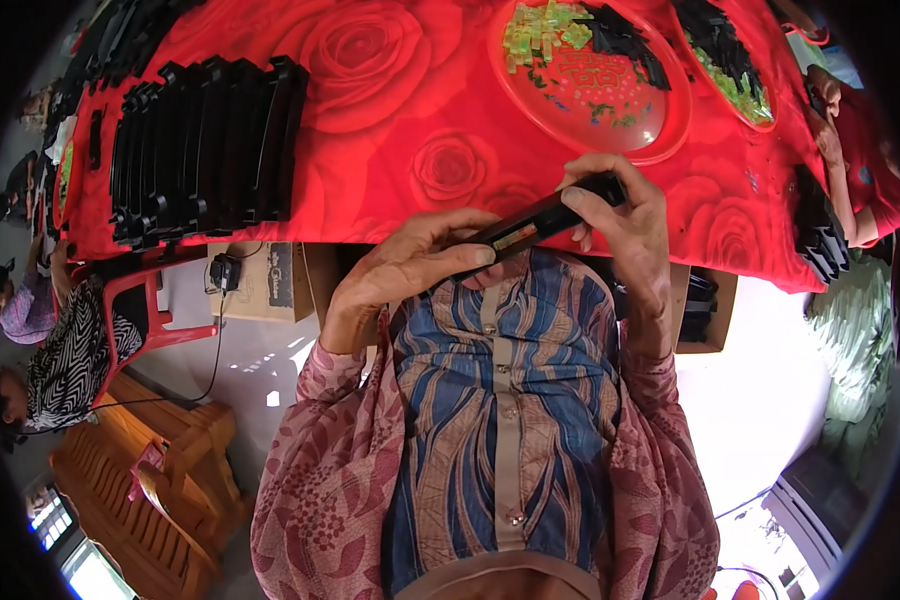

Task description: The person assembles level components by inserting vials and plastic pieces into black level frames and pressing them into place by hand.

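Note:
A long black plastic part [548,222] is held slantwise in front of my chest, just off the table's near edge. My left hand [400,268] grips its lower left end, with the thumb lying along the top. Around the upper right end are the thumb and fingers of my right hand [630,218]. A small yellowish-green and red piece [515,238] shows in a recess of the part, close to my left thumb. Beyond my hands, a round red tray [618,150] with a printed pattern carries yellow-green clear pieces [542,35] and slim black pieces [625,42].
A red rose-patterned cloth [370,130] covers the table. Black parts stand in a row [205,150] at the left. Another tray [740,85] is at the far right, near a person's arm [835,150]. Cardboard boxes [270,280] sit below; a wooden chair [160,490] stands lower left.

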The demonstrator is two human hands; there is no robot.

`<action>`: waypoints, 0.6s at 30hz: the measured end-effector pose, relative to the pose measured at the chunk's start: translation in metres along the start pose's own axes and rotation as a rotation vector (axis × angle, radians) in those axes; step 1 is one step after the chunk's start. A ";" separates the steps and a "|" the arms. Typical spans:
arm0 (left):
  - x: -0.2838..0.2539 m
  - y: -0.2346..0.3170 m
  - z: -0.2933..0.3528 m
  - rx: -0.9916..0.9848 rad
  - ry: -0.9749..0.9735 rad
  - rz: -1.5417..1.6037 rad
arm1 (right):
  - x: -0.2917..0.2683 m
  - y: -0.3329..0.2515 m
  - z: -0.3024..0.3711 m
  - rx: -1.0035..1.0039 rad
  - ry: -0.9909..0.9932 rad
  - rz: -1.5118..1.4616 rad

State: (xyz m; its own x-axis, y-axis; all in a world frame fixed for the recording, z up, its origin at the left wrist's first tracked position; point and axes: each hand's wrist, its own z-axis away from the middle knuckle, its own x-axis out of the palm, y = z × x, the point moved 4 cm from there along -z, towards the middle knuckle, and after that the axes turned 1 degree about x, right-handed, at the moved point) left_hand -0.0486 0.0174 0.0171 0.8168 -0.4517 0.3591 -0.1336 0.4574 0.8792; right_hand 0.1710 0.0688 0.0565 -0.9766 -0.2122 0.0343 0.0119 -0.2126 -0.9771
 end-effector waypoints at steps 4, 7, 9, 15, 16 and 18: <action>0.003 0.018 0.006 0.044 0.057 -0.416 | 0.001 -0.001 0.004 -0.091 -0.096 0.314; 0.013 0.032 0.009 0.149 0.090 -0.843 | 0.008 -0.001 0.007 -0.210 -0.215 0.634; 0.021 0.029 0.010 0.297 0.177 -1.154 | 0.015 -0.005 0.013 -0.146 -0.254 0.721; 0.026 0.021 0.016 0.265 0.215 -1.271 | 0.042 0.009 0.021 -0.287 -0.410 1.073; 0.025 0.020 0.017 0.248 0.223 -1.252 | 0.045 0.011 0.023 -0.307 -0.425 1.046; 0.024 0.019 0.019 0.233 0.223 -1.208 | 0.050 0.019 0.023 -0.378 -0.415 0.992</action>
State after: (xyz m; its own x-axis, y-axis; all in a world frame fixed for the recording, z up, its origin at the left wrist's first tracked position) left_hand -0.0423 0.0002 0.0484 0.5603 -0.3379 -0.7562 0.6895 -0.3156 0.6519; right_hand 0.1278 0.0322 0.0448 -0.4256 -0.4409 -0.7902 0.6049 0.5108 -0.6108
